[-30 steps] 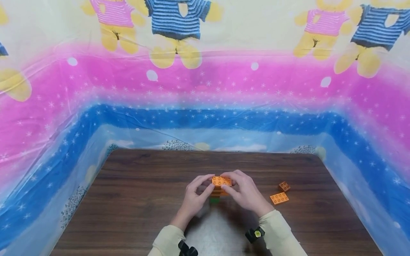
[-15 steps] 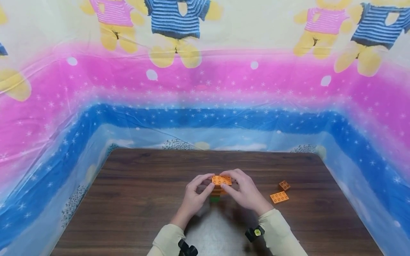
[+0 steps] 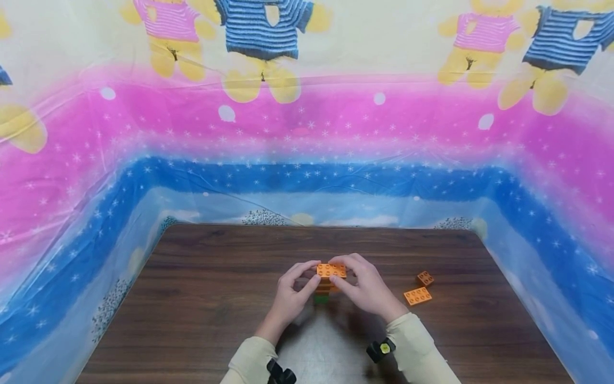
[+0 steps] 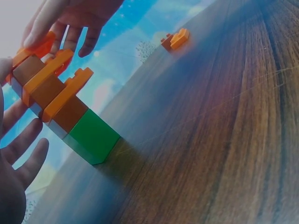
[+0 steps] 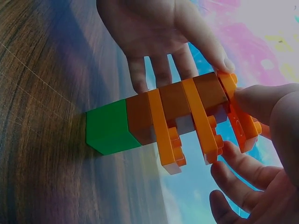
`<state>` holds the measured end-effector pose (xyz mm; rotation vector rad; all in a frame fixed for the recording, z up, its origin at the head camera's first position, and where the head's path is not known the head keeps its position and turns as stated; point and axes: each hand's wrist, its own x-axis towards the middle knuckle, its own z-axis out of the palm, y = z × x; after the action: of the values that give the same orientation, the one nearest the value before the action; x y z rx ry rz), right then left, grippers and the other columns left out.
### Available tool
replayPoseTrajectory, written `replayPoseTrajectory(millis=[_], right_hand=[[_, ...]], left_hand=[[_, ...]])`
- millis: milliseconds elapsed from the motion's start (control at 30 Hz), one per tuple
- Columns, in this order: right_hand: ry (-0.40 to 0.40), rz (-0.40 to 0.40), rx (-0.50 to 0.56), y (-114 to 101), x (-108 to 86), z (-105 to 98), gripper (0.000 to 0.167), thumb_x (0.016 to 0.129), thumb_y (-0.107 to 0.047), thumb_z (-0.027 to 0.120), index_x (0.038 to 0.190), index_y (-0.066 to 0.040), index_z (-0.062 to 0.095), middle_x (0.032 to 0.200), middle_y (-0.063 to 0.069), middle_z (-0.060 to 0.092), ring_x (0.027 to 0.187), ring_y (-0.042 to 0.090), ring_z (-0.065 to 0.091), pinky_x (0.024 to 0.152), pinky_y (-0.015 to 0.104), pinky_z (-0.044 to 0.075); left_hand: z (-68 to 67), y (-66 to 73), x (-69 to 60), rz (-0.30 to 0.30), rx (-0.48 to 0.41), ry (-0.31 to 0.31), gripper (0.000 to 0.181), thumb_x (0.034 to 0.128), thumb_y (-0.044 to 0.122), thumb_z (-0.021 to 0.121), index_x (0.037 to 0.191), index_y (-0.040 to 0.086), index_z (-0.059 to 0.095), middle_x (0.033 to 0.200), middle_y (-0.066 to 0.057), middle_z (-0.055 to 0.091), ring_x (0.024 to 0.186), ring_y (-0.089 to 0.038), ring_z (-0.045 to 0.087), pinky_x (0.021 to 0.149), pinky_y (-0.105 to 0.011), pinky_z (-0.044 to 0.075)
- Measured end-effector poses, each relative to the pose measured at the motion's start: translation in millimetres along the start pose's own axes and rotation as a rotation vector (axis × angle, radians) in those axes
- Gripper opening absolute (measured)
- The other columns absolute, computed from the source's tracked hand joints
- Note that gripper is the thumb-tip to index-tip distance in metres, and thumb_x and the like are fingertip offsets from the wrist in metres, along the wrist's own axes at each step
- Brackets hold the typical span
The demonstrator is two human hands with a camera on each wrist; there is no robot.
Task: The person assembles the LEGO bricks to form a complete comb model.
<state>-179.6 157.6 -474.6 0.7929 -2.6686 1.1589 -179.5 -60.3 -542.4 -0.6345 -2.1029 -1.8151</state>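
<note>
A tower of toy building bricks stands upright on the table, with a green brick [image 5: 112,128] at its base. Above that, brown bricks [image 5: 173,102] alternate with flat orange bricks whose studded ends jut out to one side. The topmost orange brick [image 3: 328,270] sits slightly tilted in the right wrist view. My left hand [image 3: 291,288] pinches its left end between thumb and forefinger, the other fingers reaching down behind the tower. From the right, my right hand [image 3: 366,287] pinches the same brick, thumb at the near side and fingers behind.
Right of my right hand lie a loose flat orange brick [image 3: 418,296] and a small brown brick [image 3: 425,278], close together. The dark wooden table [image 3: 201,298] ends at a printed cloth backdrop [image 3: 297,178] behind and at both sides.
</note>
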Motion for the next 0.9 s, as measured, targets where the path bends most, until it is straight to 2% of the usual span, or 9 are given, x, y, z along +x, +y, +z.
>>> replayPoseTrajectory(millis=[300, 600, 767, 900], right_hand=[[-0.011, 0.032, 0.030, 3.0, 0.1, 1.7, 0.032, 0.101, -0.032, 0.073, 0.132, -0.023, 0.068, 0.125, -0.004, 0.065, 0.111, 0.015, 0.063, 0.093, 0.054, 0.056], [-0.031, 0.073, 0.072, 3.0, 0.2, 1.6, 0.031, 0.102, -0.033, 0.072, 0.132, -0.028, 0.067, 0.120, -0.006, 0.065, 0.103, 0.014, 0.061, 0.089, 0.052, 0.056], [-0.050, 0.086, 0.104, 4.6, 0.0, 2.3, 0.030, 0.103, -0.033, 0.071, 0.131, -0.027, 0.065, 0.120, -0.005, 0.066, 0.099, 0.016, 0.063, 0.084, 0.041, 0.057], [-0.061, 0.082, 0.130, 5.6, 0.3, 3.6, 0.030, 0.103, -0.034, 0.070, 0.132, -0.026, 0.064, 0.120, -0.004, 0.066, 0.097, 0.014, 0.065, 0.083, 0.033, 0.057]], left_hand=[[-0.4, 0.3, -1.5, -0.005, -0.001, -0.003, 0.033, 0.1035, 0.015, 0.068, 0.135, 0.021, 0.069, 0.122, -0.002, 0.070, 0.102, -0.016, 0.068, 0.083, -0.035, 0.060], [0.3, 2.1, -1.5, -0.007, -0.018, 0.003, 0.033, 0.1022, 0.012, 0.069, 0.135, 0.018, 0.070, 0.122, -0.004, 0.070, 0.102, -0.021, 0.069, 0.082, -0.037, 0.061], [0.5, 0.7, -1.7, -0.025, -0.013, -0.003, 0.032, 0.1027, 0.013, 0.069, 0.135, 0.013, 0.070, 0.123, -0.004, 0.070, 0.102, -0.020, 0.068, 0.083, -0.036, 0.060], [0.0, 0.6, -2.2, -0.023, -0.009, 0.001, 0.032, 0.1028, 0.013, 0.069, 0.135, 0.017, 0.070, 0.123, -0.004, 0.070, 0.102, -0.019, 0.068, 0.083, -0.036, 0.060]])
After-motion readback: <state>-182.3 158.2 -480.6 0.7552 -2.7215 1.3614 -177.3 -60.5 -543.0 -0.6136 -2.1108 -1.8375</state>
